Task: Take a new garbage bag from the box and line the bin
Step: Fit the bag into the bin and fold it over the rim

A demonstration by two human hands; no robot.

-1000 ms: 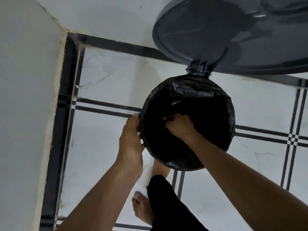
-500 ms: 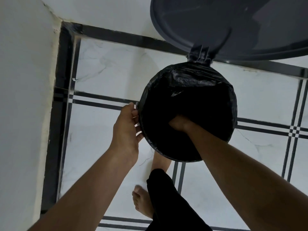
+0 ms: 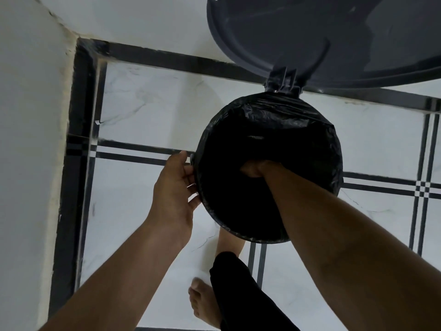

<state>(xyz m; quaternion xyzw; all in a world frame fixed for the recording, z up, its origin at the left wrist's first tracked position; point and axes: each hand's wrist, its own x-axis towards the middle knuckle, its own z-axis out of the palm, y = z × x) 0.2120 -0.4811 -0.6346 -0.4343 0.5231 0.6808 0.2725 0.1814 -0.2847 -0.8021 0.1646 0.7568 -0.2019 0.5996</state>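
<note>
A round bin stands on the floor with a black garbage bag [image 3: 288, 115] inside it, the bag's edge folded over the rim all around. The bin's dark grey lid [image 3: 298, 32] stands open behind it on its hinge [image 3: 282, 81]. My left hand [image 3: 174, 187] cups the bin's outer left side, thumb and fingers against the bag-covered rim. My right hand [image 3: 254, 168] reaches down inside the bag. Only its wrist and knuckles show; the fingers are lost in the dark. The bag box is not in view.
The bin sits on white marble tiles with black stripes, near a corner. A white wall [image 3: 28, 163] rises at the left and another behind the lid. My bare foot [image 3: 205, 304] and black trouser leg [image 3: 238, 295] are just in front of the bin.
My right hand has gone deeper into the bag, from near the rim to well inside. My left hand stays at the bin's left side with its fingers a little more spread.
</note>
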